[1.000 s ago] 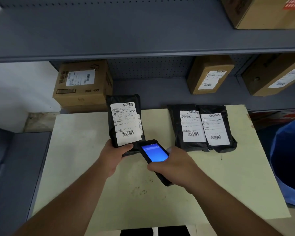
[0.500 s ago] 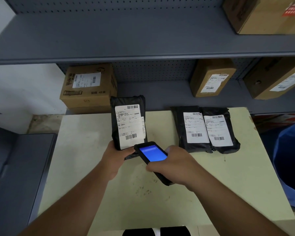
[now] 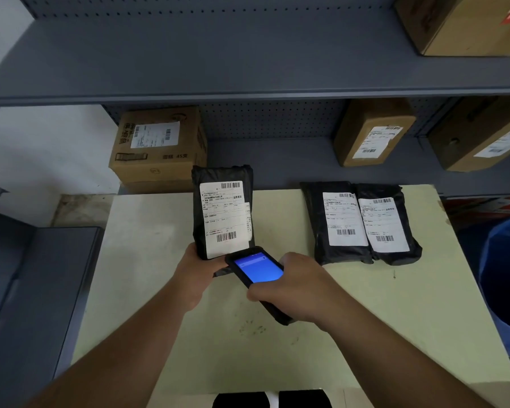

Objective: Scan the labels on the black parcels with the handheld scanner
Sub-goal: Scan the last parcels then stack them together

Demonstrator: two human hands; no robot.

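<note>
My left hand (image 3: 196, 270) grips the bottom of a black parcel (image 3: 223, 209) and holds it upright over the pale table (image 3: 147, 260), white label facing me. My right hand (image 3: 296, 288) holds the black handheld scanner (image 3: 256, 269), its blue screen lit, with its top end just below the label's lower barcode. Two more black parcels lie flat side by side at the table's far right, the left one (image 3: 333, 222) touching the right one (image 3: 387, 225), each with a white barcode label up.
A grey metal shelf unit (image 3: 248, 69) stands behind the table, carrying cardboard boxes: one (image 3: 159, 148) behind the held parcel, others (image 3: 374, 132) to the right. A blue bag (image 3: 504, 284) sits at the right edge. A grey surface (image 3: 27, 290) lies left.
The held parcel and scanner have stayed together; the scanner's tip has edged closer under the label. The view has shifted slightly, so everything sits a little lower and to the right.
</note>
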